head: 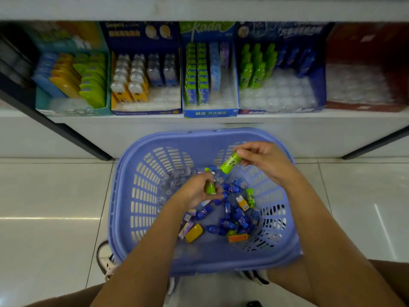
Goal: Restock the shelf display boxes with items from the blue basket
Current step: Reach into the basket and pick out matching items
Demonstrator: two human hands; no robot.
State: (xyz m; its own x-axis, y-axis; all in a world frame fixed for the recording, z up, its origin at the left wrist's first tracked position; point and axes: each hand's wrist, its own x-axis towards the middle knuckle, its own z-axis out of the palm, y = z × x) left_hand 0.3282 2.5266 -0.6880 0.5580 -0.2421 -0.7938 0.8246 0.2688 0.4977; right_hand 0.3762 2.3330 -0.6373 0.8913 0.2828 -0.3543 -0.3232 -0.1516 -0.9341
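Observation:
The blue basket [141, 173] stands on the floor below the shelf and holds several small bottles and packets, mostly dark blue ones [228, 222]. My left hand [194, 191] is inside the basket and grips a small green bottle [209, 187]. My right hand [263, 158] hovers above the basket's far right side and pinches another green bottle [229, 165] by its top. A third green bottle [250, 197] lies loose in the basket. On the shelf, the display box with green bottles [256, 67] has open slots at its front.
Several display boxes line the shelf: a teal one [73, 107] at left, a blue box with yellow packs [146, 110], a blue and green box [210, 113], and a red box [365, 105] at right. The white shelf edge [199, 119] overhangs the basket. Shoes flank the basket.

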